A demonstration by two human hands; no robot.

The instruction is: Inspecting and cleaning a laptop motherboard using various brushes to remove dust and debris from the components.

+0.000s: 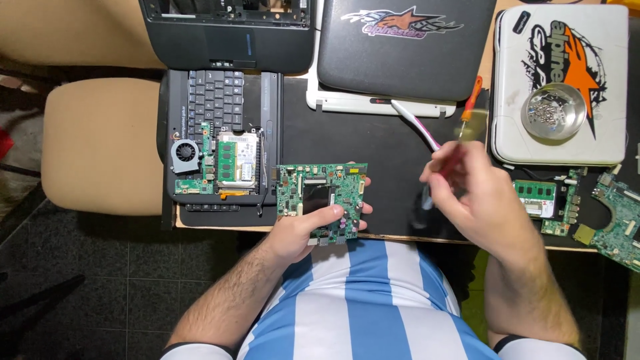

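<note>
The green circuit board [322, 199] sits above the near edge of the desk [393, 220], the left hand [313, 230] closed on its lower edge in a firm grip. Right of it, the right hand [470, 190] pinches an orange-handled screwdriver [469, 105] (blurred). Further left lies an opened laptop base [220, 153]; further right, a metal bowl of screws [553, 111].
</note>
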